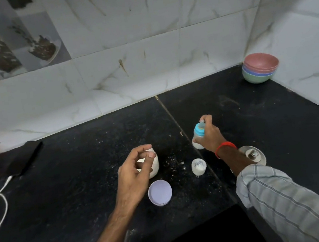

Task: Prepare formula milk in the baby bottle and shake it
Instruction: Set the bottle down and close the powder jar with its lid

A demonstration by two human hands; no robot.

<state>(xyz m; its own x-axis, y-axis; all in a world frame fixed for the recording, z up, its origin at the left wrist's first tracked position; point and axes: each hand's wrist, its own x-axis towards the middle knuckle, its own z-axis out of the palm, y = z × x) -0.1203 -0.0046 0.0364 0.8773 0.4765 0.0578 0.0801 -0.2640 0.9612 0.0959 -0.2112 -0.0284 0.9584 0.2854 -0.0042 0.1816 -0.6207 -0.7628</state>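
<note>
Black speckled stone counter, white marble-tiled corner. Right hand wrapped round small clear baby bottle with blue collar, capped, milky inside, lifted, probably for shaking. Left hand loosely curled, holding nothing, above open white powder jar; round lilac lid below.
</note>
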